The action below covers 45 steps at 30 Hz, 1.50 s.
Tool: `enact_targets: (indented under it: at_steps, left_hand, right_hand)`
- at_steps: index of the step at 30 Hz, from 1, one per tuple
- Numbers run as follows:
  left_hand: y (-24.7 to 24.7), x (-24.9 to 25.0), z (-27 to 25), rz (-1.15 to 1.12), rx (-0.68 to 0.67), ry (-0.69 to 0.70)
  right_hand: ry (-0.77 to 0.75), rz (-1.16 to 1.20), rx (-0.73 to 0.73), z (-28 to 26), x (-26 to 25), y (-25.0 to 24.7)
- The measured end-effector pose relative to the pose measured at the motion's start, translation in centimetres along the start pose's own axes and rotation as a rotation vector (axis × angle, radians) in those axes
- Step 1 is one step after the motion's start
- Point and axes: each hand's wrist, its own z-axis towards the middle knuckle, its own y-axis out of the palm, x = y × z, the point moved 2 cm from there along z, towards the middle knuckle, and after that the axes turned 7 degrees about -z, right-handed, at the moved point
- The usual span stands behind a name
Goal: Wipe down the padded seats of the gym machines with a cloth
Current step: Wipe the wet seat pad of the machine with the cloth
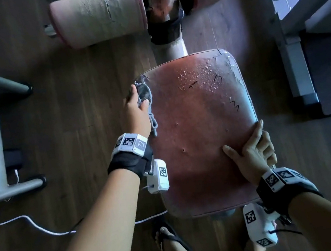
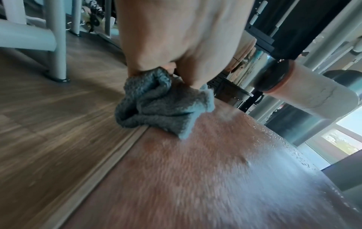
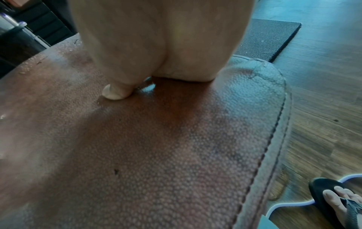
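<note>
Seat pad (image 1: 200, 133), reddish-brown textured vinyl, worn and peeling along the far right edge, mounted on the machine's post above a wood floor (image 1: 75, 100). Droplets (image 1: 201, 72) bead on its far half, likely spray waiting to be wiped.

Left hand (image 1: 136, 110) at the pad's far left corner, fingers curled round a bunched grey cloth (image 2: 156, 105). Cloth sits on the corner and partly overhangs the edge; one tail trails back toward the wrist. Probable reason for starting here: work inward from the edge toward the wet patch.

Right hand (image 1: 252, 151) on the near right edge of the pad, thumb (image 3: 115, 93) pressed flat on top, fingers wrapped over the side and gripping it. Judged to be bracing, so the pad does not swing under the wiping pressure.

Pink foam rollers (image 1: 98, 15) sit beyond the seat, cracked, untouched. White cable (image 1: 35, 224) lies on the floor near a sandalled foot (image 3: 340, 199), a possible snag.

Wiping judged early: most droplets still unwiped.
</note>
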Motion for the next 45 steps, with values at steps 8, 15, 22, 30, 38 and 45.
enact_targets:
  at_steps: [8,15,22,30,38,45]
  left_hand:
    - [0.4,1.0,0.6,0.085,-0.035,0.050]
    - [2.8,1.0,-5.0,0.648,-0.024,0.439]
    - [4.5,3.1,-6.8,0.630,-0.135,0.673]
    - [5.8,5.2,-5.0,0.646,-0.154,0.684]
    - [6.2,4.3,-7.6,0.752,-0.262,0.741]
    - [7.5,5.6,-5.8,0.788,-0.244,0.608]
  right_hand:
    - [-0.014,0.005,-0.001,0.2,0.2,0.1]
    - [-0.005,0.002,0.005,0.0,-0.1,0.0]
    - [0.043,-0.043,-0.010,-0.4,-0.5,-0.3]
    - [0.050,-0.054,-0.010,-0.7,-1.1,-0.6]
    - [0.056,-0.048,-0.018,-0.6,-0.9,-0.5]
    - [0.063,-0.042,-0.032,-0.7,-1.0,-0.7]
